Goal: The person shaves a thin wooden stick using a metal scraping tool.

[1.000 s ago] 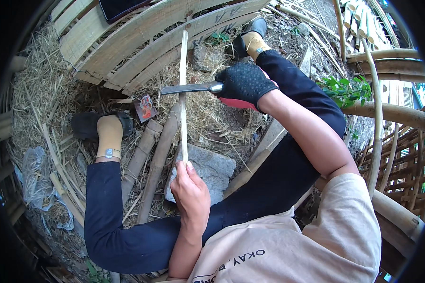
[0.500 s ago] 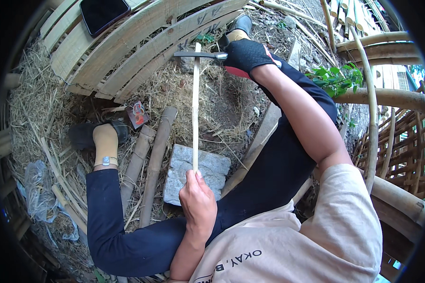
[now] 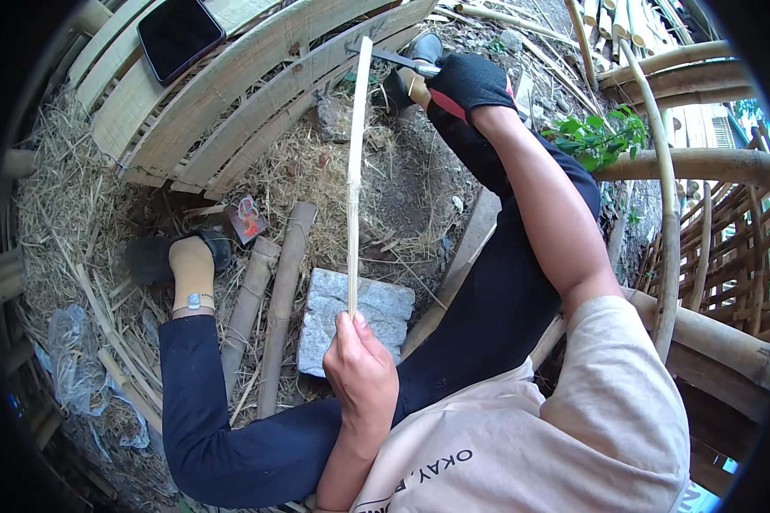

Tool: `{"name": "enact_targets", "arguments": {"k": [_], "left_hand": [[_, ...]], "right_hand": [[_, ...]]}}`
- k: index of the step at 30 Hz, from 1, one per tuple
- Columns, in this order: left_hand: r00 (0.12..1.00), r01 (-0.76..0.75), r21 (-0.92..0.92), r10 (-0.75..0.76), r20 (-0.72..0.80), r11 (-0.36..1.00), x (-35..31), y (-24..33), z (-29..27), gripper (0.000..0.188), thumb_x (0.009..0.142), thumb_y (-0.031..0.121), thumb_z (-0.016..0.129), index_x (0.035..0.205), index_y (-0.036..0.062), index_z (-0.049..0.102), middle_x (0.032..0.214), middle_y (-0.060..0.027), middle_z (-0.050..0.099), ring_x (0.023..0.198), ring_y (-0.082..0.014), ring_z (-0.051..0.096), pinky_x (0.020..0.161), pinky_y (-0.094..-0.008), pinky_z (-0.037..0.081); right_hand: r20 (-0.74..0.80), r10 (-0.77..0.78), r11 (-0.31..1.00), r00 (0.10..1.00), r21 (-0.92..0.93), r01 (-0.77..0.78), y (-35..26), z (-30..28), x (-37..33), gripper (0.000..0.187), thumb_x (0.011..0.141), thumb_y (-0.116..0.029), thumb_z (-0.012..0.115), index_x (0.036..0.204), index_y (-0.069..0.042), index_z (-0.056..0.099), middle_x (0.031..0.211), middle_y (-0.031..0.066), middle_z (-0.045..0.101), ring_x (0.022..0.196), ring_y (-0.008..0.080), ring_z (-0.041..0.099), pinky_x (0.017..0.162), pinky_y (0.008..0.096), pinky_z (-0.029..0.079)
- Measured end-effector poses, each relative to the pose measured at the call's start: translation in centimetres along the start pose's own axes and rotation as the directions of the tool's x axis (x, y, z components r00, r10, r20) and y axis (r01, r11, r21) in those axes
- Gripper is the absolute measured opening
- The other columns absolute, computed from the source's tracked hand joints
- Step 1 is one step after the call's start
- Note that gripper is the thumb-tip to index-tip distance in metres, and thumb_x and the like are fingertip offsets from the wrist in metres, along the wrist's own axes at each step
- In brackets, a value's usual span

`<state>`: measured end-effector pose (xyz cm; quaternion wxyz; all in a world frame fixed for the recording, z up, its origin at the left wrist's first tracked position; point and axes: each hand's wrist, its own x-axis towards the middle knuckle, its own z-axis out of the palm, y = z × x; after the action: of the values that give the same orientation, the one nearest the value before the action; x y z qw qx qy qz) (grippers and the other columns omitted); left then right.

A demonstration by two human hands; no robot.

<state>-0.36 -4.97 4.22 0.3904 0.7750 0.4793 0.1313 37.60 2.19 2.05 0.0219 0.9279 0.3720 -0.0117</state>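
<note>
My left hand (image 3: 361, 363) is closed around the lower end of a long, thin, pale bamboo strip (image 3: 357, 162), which points away from me. My right hand (image 3: 472, 84), in a black glove with red edging, grips a knife (image 3: 399, 60) with a narrow dark blade. The blade extends leftward and crosses the strip's far end in the picture; whether they touch I cannot tell. Below the strip, just beyond my left hand, lies a rough grey stone block (image 3: 316, 316).
Two bamboo poles (image 3: 284, 299) lie left of the block. At the upper left, a phone (image 3: 180, 38) rests on a slatted bamboo bench (image 3: 231, 103). A small red packet (image 3: 248, 219) lies on straw. Bamboo rails (image 3: 701, 171) and a green plant (image 3: 599, 141) stand at the right.
My right hand and the knife have moved slightly farther away and to the right. The strip's far end has shifted up the picture, and the blade now crosses nearer its tip.
</note>
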Motion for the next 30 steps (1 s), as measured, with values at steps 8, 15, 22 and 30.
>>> {"name": "enact_targets", "arguments": {"k": [8, 15, 22, 30], "left_hand": [[0.99, 0.131, -0.061, -0.134, -0.05, 0.99, 2.1, -2.1, -0.7, 0.022, 0.103, 0.012, 0.046, 0.088, -0.0032, 0.052, 0.066, -0.0253, 0.056, 0.066, -0.0482, 0.058, 0.059, -0.0544, 0.039], [0.99, 0.108, 0.005, -0.107, -0.087, 0.994, 2.1, -2.5, -0.2, 0.022, 0.103, 0.012, 0.045, 0.089, -0.0034, 0.052, 0.067, -0.0262, 0.057, 0.066, -0.0484, 0.059, 0.059, -0.0539, 0.039], [0.987, 0.144, -0.03, -0.146, -0.063, 0.989, 2.1, -2.7, 0.2, 0.018, 0.102, 0.009, 0.047, 0.092, -0.0039, 0.053, 0.067, -0.0268, 0.058, 0.066, -0.0478, 0.06, 0.058, -0.0534, 0.041], [0.989, 0.143, -0.053, -0.145, -0.033, 0.988, 2.2, -3.0, -0.2, 0.015, 0.101, 0.008, 0.049, 0.096, -0.0044, 0.054, 0.07, -0.0282, 0.06, 0.066, -0.048, 0.061, 0.056, -0.0539, 0.042]], "right_hand": [[0.084, -0.228, 0.958, 0.97, 0.195, 0.209, -3.5, -5.2, -4.8, 0.034, 0.084, -0.045, 0.069, 0.105, -0.02, 0.077, 0.094, 0.0159, 0.074, 0.091, 0.0346, 0.071, 0.084, 0.0433, 0.056], [0.209, -0.553, 0.831, 0.807, 0.208, 0.516, -7.8, -1.2, -8.2, 0.029, 0.087, -0.042, 0.069, 0.095, -0.015, 0.076, 0.08, 0.0158, 0.071, 0.08, 0.0349, 0.07, 0.076, 0.0444, 0.056], [0.339, -0.559, 0.829, 0.757, 0.201, 0.522, -8.5, -0.5, -7.8, 0.026, 0.083, -0.039, 0.067, 0.092, -0.016, 0.076, 0.083, 0.0152, 0.072, 0.082, 0.0348, 0.071, 0.077, 0.0468, 0.056], [0.34, -0.584, 0.81, 0.737, 0.198, 0.551, -8.7, -0.9, -8.0, 0.019, 0.08, -0.029, 0.066, 0.089, -0.015, 0.076, 0.081, 0.016, 0.072, 0.081, 0.0348, 0.072, 0.076, 0.047, 0.056]]}}
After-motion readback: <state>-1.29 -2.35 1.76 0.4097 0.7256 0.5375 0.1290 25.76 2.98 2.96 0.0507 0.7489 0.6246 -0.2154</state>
